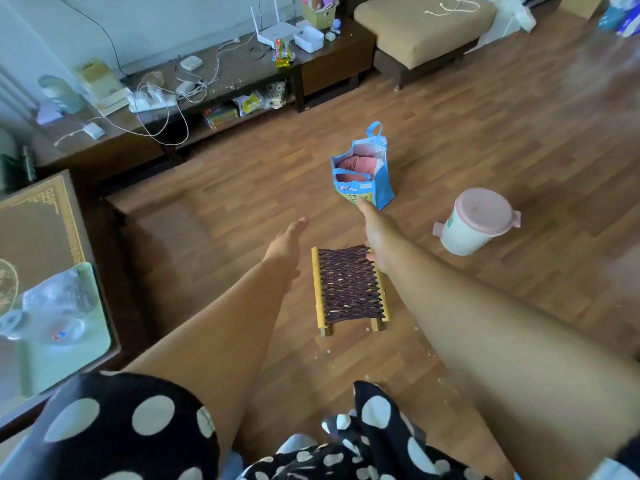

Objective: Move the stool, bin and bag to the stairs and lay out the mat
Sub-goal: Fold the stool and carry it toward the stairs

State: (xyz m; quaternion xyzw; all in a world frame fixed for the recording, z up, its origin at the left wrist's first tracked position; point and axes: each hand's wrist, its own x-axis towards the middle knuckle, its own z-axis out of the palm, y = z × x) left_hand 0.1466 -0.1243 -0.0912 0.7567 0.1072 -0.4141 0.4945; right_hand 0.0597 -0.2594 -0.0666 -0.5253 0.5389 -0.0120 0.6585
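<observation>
Wooden flooring fills the frame, where a low woven stool (349,287) at centre is reached for by an open left hand (289,244) and open right hand (375,237), best gripped by both side rails; bag (363,168) and bin (476,221) wait beyond.

Low stool with yellow wooden frame and dark brown woven-strap seat (349,286): upright on wood-plank floor, nearest to camera, seat facing up, short legs showing at near end. Blue fabric tote bag with printed green-yellow panel (365,174): upright on floor beyond stool, mouth open, pink cloth inside, one loop handle raised. Small white plastic bin with pink lid (476,220): right of stool and bag, well apart from both, lid closed, foot pedal at left.
</observation>
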